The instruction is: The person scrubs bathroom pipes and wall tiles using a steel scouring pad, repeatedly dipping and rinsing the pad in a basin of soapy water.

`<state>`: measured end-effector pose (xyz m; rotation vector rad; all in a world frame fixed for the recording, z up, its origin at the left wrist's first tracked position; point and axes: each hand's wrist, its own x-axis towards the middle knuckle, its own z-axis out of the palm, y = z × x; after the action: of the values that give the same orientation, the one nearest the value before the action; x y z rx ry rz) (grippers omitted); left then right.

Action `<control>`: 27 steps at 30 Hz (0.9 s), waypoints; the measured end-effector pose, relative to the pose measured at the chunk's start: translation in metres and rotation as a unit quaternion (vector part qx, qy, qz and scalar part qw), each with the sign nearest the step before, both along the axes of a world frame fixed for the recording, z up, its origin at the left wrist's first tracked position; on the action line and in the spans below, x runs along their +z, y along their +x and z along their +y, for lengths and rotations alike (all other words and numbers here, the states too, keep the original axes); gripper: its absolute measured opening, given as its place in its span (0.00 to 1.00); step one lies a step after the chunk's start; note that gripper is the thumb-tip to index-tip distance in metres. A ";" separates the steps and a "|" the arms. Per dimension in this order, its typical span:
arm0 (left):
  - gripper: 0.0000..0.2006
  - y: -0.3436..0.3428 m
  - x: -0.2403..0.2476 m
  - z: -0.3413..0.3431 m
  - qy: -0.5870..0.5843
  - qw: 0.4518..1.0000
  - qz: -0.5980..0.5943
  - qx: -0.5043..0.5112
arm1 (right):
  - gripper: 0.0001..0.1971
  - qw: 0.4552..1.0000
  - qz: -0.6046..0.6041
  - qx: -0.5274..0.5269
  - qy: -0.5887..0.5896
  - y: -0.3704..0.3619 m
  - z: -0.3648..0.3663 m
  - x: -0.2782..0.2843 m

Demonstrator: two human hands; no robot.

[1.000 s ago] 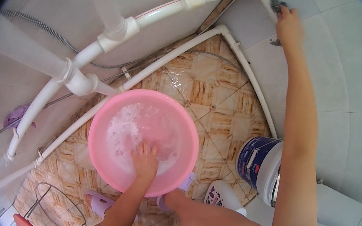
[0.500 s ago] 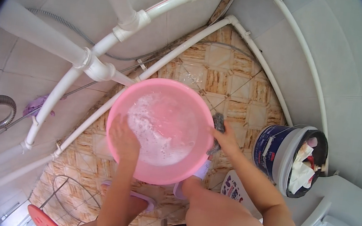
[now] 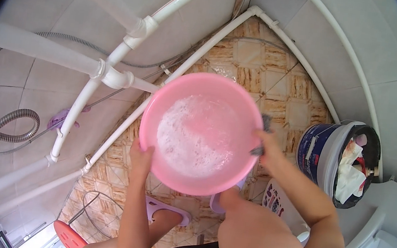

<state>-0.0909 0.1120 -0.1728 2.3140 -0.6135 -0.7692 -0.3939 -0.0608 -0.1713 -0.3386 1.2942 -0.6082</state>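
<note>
A pink basin (image 3: 159, 93) with water and white suds (image 3: 176, 136) fills the middle of the view, above the tiled floor (image 3: 301, 115) and in front of the seated person's legs. The left hand (image 3: 141, 160) is closed on its near left rim. The right hand (image 3: 270, 152) grips the right rim, with a dark grey scouring pad (image 3: 266, 122) caught between hand and basin. To the right, a blue-and-white bucket (image 3: 334, 153) lined with a black bag holds crumpled white paper (image 3: 350, 183); beside it is a white toilet (image 3: 365, 231). White pipes (image 3: 74, 114) crowd the left side, one running close behind the basin, with a grey metal hose (image 3: 24, 120) and a purple cloth (image 3: 59, 118) by the wall. A red stool (image 3: 69, 239) sits at lower left. The knee covers part of a white container (image 3: 274, 198), and the basin hides part of one lilac slipper (image 3: 217, 204); the other slipper (image 3: 179, 215) shows more fully. Most fingers of both hands are out of sight beyond the rim, and whether the basin's base touches the floor cannot be told. The toilet and stool are cut off by the dark border and lower edge.
</note>
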 end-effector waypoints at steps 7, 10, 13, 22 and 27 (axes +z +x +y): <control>0.15 -0.018 0.034 -0.092 -0.059 0.992 0.109 -0.001 | 0.14 0.994 -0.095 -0.042 0.039 -0.051 -0.044 0.002; 0.16 -0.016 0.028 -0.097 -0.059 0.989 0.137 -0.002 | 0.14 0.991 -0.101 -0.050 0.073 -0.057 -0.042 -0.007; 0.18 -0.013 0.026 -0.086 -0.072 0.991 0.110 -0.009 | 0.14 0.994 -0.080 -0.054 0.044 -0.046 -0.038 0.001; 0.17 -0.003 0.021 -0.033 -0.151 0.973 0.161 0.063 | 0.19 0.999 -0.020 0.011 0.040 -0.019 0.000 0.014; 0.18 0.009 0.007 -0.013 -0.165 0.955 0.227 0.094 | 0.23 0.999 -0.032 0.026 0.032 -0.015 0.009 0.011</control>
<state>-0.0819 0.0993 -0.1662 1.7769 -0.2809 -0.9817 -0.4093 -0.0516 -0.1604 -0.2959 1.2372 -0.5289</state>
